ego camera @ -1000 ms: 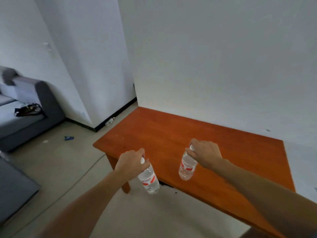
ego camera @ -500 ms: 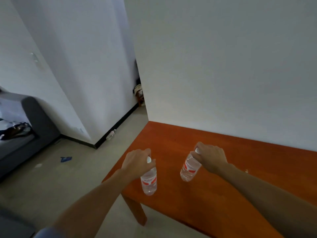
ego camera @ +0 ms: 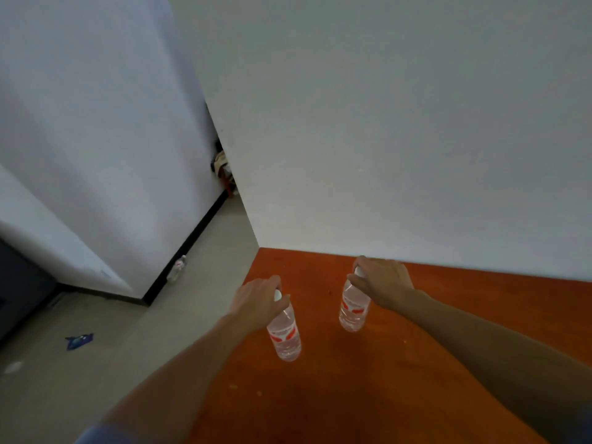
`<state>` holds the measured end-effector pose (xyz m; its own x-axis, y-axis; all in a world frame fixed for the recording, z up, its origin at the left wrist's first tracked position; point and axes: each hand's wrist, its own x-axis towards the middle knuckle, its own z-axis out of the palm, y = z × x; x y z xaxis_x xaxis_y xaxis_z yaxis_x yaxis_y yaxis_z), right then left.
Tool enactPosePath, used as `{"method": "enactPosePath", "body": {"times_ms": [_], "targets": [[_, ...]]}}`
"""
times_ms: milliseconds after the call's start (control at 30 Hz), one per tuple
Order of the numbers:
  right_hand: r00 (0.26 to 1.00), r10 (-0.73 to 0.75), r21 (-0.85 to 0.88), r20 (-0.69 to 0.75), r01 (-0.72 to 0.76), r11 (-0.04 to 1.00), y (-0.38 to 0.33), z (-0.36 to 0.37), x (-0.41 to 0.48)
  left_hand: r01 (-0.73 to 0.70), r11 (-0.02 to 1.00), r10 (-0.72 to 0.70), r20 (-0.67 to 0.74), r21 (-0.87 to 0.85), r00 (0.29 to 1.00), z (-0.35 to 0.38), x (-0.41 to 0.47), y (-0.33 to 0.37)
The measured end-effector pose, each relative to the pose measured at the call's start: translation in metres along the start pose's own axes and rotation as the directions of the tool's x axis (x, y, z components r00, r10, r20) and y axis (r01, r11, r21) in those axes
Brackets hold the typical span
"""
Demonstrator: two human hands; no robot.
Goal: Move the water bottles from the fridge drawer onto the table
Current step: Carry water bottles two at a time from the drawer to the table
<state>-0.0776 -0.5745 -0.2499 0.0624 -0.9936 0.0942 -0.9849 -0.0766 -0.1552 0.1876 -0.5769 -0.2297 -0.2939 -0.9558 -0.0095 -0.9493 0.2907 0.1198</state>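
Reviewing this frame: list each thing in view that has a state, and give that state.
left hand: closed around the left bottle's cap
right hand: closed around the right bottle's cap
left bottle: capped, roughly upright, over the table
right bottle: capped, roughly upright, over the table
table: bare where visible

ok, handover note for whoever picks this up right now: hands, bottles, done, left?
Left hand: shut on the left bottle at its cap, over the orange table.
Right hand: shut on the right bottle at its cap, also over the table.
Both bottles upright; cannot tell if their bases touch the tabletop.
Done: two bottles carried to the table.
Left: set both down, let go. The fridge drawer is out of view, so any remaining bottles are unknown.
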Motion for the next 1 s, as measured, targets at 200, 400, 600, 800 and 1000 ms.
{"method": "enactPosePath", "body": {"times_ms": [200,400,600,800,1000], "targets": [[1.000,0.028,0.023,0.014,-0.028,0.999,-0.007,0.018,0.073,-0.082,0.996,0.084,0.042,-0.044,0.996,0.011,0.089,-0.020],[0.992,0.126,-0.006,0.026,-0.125,0.992,-0.020,0.034,0.135,-0.193,0.980,0.197,0.064,-0.057,0.978,0.023,0.176,-0.036],[0.972,0.229,-0.035,0.047,-0.227,0.973,-0.031,0.053,0.174,-0.283,0.953,0.289,0.048,-0.106,0.956,0.036,0.235,-0.037],[0.971,0.234,-0.046,0.057,-0.231,0.972,-0.037,0.061,0.174,-0.366,0.928,0.369,0.030,-0.071,0.929,0.052,0.242,-0.042],[0.938,0.314,0.102,0.145,-0.330,0.939,-0.029,0.052,0.151,-0.391,0.920,0.391,0.001,0.000,0.920,0.047,0.236,-0.047]]}}
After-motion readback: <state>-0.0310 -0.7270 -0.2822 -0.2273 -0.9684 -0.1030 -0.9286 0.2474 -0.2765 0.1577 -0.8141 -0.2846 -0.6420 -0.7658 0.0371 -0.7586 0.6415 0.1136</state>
